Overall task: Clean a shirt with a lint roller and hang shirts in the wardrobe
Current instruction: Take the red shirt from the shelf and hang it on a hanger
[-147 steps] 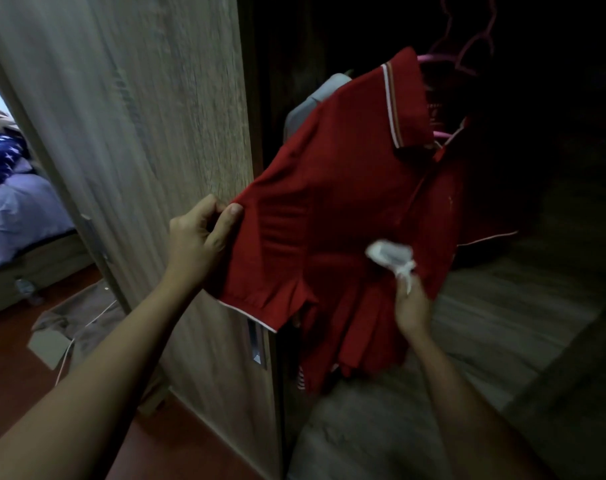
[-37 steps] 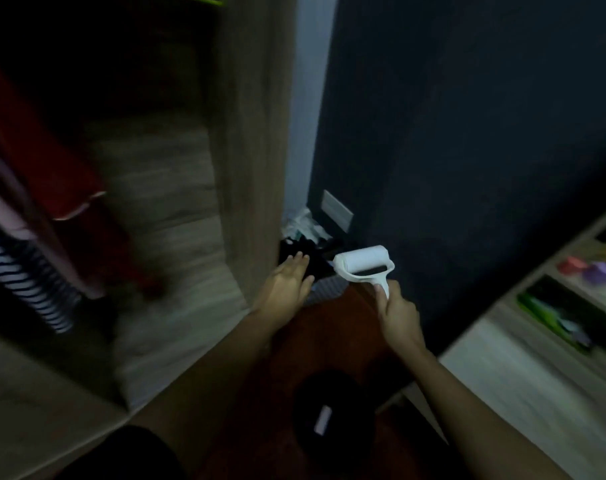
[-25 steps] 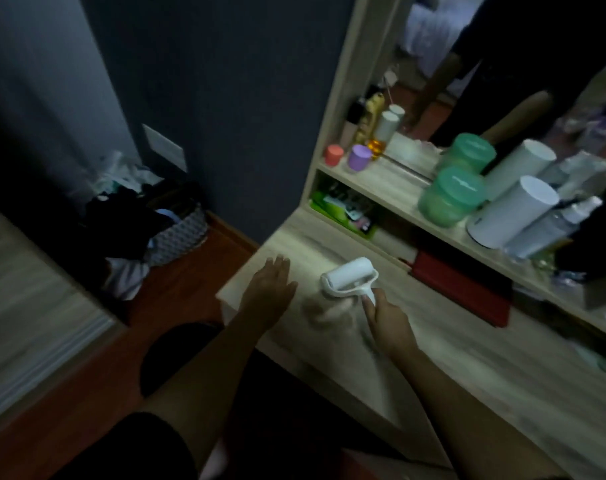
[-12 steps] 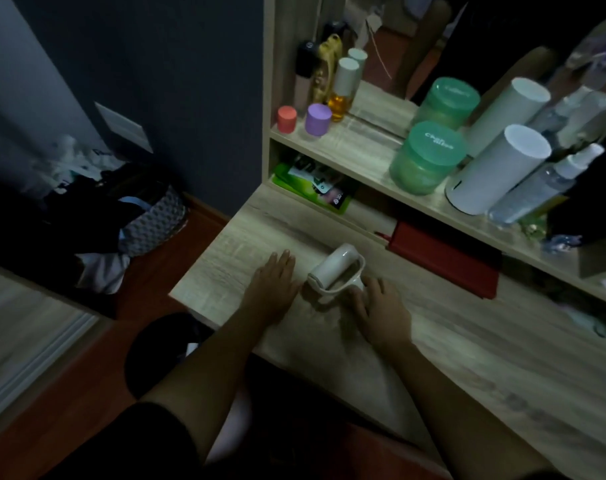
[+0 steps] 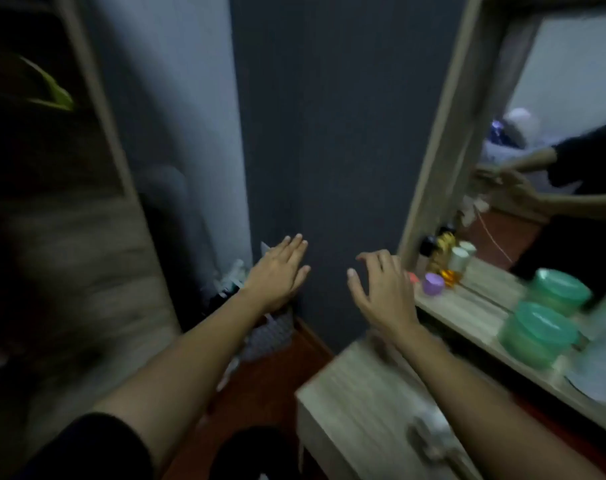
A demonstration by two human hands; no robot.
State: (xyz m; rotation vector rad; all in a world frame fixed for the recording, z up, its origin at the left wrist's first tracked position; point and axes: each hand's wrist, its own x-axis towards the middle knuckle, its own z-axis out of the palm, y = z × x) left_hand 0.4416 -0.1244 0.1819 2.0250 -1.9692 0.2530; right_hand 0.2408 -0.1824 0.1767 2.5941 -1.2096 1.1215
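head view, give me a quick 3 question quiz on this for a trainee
1. True or false: the right hand is curled round something.
2. The big tub on the shelf is: A green, B red, C black.
3. Which is nearer the mirror, the left hand or the right?
Key: 1 false, it is open and holds nothing. 2 A. 3 the right.

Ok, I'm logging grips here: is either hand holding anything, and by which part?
Nothing is held. The left hand and the right hand are both empty, fingers loosely spread, up in front of the dark wall.
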